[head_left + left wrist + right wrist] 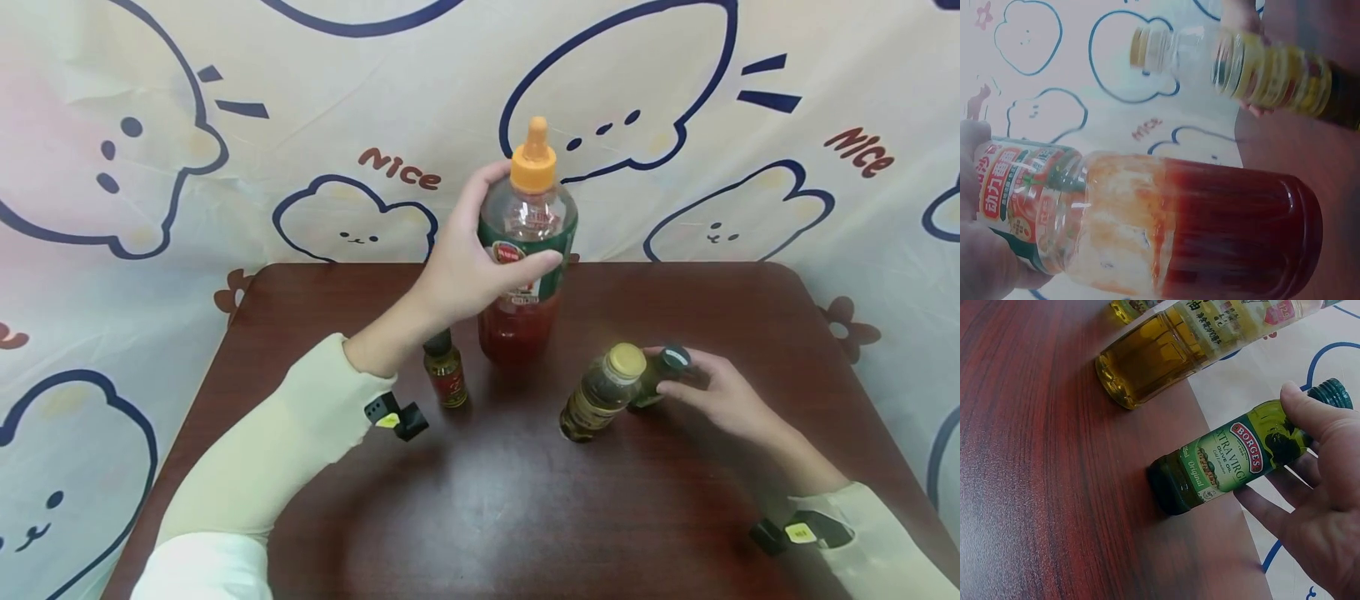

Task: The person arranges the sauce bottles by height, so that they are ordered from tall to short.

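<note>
While the left hand [467,265] is gripping the orange-capped bottle [534,227], the right hand [720,393] is pinching the olive-oil bottle [1229,456]; keeping both upright is looking prudent.

From the person's head, the table [480,517] is looked down on and forward across, with the left hand [465,267], the right hand [720,392] and the patterned backdrop [360,100] all taken in from farther off. From the left wrist, the red sauce bottle [1166,219] is faced at close range, the picture turned sideways (the base is shown toward the right edge). From the right wrist, the green bottle [1229,456] is viewed closely, aslant. The yellow-capped bottle [600,396] is shared by the head and left wrist views.
</note>
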A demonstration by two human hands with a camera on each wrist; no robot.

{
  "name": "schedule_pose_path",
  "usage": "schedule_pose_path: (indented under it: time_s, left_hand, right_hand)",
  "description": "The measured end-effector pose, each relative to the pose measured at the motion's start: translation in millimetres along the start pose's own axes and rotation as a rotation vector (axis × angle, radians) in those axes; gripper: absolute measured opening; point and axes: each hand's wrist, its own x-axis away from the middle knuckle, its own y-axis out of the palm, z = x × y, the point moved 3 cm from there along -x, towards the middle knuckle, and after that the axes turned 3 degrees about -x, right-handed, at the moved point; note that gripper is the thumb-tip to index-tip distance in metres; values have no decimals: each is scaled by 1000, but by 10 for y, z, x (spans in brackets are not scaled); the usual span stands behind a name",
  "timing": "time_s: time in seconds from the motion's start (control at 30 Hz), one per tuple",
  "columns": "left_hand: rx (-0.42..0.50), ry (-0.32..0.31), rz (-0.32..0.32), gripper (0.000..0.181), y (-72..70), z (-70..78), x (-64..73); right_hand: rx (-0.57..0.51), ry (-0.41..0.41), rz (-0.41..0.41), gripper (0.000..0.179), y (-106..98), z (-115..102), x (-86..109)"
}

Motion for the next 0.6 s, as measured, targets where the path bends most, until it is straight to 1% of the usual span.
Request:
schedule_pose_path:
  time_s: [0.17,0.23,0.4,0.5,0.6]
  left_hand:
    - [-9,-31,22,79,-133,-101,-98]
    - [-13,-32,29,78,-183,-148,-123]
    - [-18,-45,33,77,-294,-267,-164]
    - [-30,-68,45,77,-362,-334,-187]
    - [-40,-85,63,76,-425,-403,-205]
  right_hand:
    - [-8,-2,-2,44,6,5,-3]
    - [-10,-5,-2,44,7,10,-4]
    - [-8,-2,-1,45,2,12,-6]
    - [-6,0,-4,45,0,9,-9]
    - [-10,-15,-7,45,1,10,-16]
